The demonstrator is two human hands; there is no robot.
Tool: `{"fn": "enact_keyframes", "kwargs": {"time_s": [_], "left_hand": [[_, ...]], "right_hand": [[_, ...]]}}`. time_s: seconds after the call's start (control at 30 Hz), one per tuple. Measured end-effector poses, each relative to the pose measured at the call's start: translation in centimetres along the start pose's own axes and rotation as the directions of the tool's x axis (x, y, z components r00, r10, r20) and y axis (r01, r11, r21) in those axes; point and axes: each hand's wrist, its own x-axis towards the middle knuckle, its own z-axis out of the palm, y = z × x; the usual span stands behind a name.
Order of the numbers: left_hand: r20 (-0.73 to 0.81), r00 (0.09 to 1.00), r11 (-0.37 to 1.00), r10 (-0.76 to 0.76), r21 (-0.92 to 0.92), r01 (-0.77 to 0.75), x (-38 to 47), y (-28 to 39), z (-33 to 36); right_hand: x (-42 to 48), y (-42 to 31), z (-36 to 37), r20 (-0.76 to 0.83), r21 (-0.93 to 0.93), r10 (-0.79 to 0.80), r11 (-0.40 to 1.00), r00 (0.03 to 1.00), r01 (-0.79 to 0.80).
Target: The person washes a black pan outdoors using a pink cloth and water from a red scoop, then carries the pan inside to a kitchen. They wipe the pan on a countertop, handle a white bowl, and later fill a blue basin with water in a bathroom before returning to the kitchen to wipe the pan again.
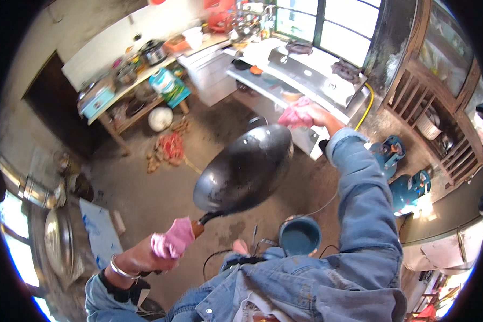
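A dark metal wok (245,169) hangs tilted in the air in front of me, its hollow side showing. My left hand (157,251) grips its wooden handle (197,228) through a pink cloth (175,238). My right hand (320,116) is closed on another pink cloth (297,114) beside the wok's far rim; whether it also grips the rim is hidden by the cloth. A small loop handle (257,122) sticks out at the far rim. Below the wok, close to my body, is a blue-green bucket (300,236).
A steel gas stove (314,72) is on the counter beyond my right hand. Gas cylinders (410,187) and a wooden cabinet (438,84) are at the right. A wooden table (135,84) stands at the back left. On the floor lies a red bag (171,148) beside brown lumps.
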Motion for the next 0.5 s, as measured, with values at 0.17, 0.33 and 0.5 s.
{"fn": "enact_keyframes", "kwargs": {"time_s": [0.17, 0.33, 0.5], "left_hand": [[0.217, 0.976, 0.988, -0.035, 0.157, 0.0, 10.3, 4.9, -12.0], [0.337, 0.935, 0.909, -0.105, 0.415, -0.047, 24.8, 8.8, -21.7], [0.435, 0.9, 0.566, -0.032, 0.75, -0.342, 39.4, 18.3, -29.4]], "right_hand": [[8.9, 1.4, -4.5, 0.079, 0.129, 0.162, 0.977, 0.984, -0.171], [16.7, 5.1, -10.0, -0.065, 0.234, 0.201, 0.955, 0.977, -0.181], [22.1, 1.8, -18.7, -0.324, 0.292, 0.127, 0.956, 0.938, -0.029]]}}
